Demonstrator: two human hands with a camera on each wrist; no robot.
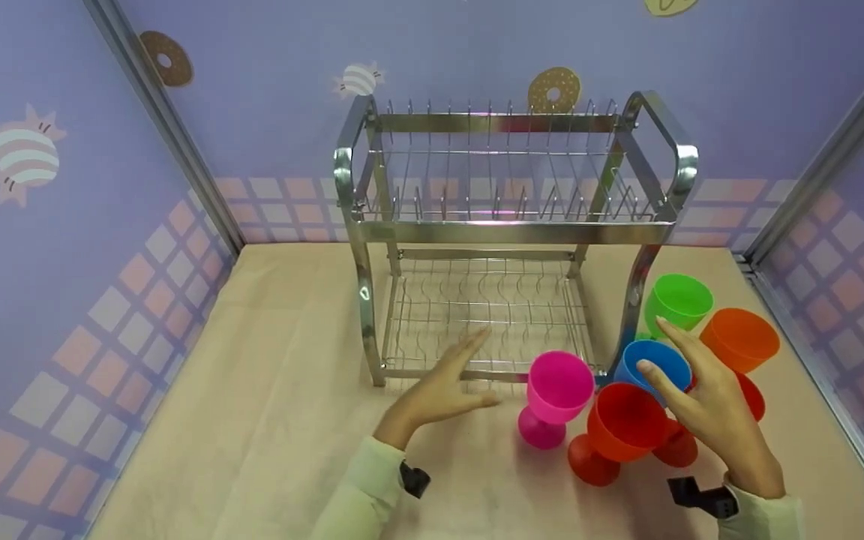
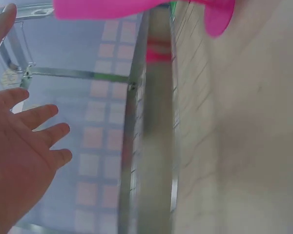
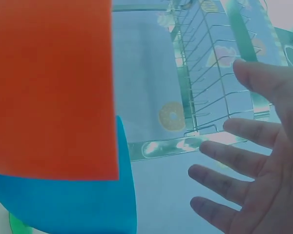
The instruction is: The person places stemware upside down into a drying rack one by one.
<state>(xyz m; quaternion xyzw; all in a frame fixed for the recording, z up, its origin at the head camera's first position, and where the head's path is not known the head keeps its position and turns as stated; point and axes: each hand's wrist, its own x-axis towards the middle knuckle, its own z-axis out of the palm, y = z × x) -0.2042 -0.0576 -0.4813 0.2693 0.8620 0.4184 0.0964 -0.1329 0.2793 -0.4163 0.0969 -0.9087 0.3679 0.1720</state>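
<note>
- While its fingers are spread wide, nothing is held by the left grip (image 1: 436,386), a bare hand poised before the lower tier of a two-tier silver metal wire dish rack (image 1: 514,233).
- To the right of that hand, a bright pink plastic-looking stemmed goblet (image 1: 553,405) is stood upright on the beige tabletop (image 1: 274,360); a gap is left between it and the thumb.
- The right grip (image 1: 717,412) is likewise held well open, thumb and fingers parted, with nothing grasped.
- Under its thumb in the head view, a blue plastic-looking goblet (image 1: 657,354) is partly covered; whether it is touched cannot be told.
- Nearer the person, a red plastic-looking stemmed goblet (image 1: 623,431) is set upright, the blue one being partly hidden by it.
- Farther back, beside the rack, a green goblet (image 1: 681,296) and an orange goblet (image 1: 739,337) are placed near each other.
- The lilac wall panels (image 1: 267,97) are printed with brown doughnuts, striped sweets and pink-and-white tiles.
- Below each hand, a small black device (image 1: 415,478) is worn near a pale sleeve (image 1: 361,491).
</note>
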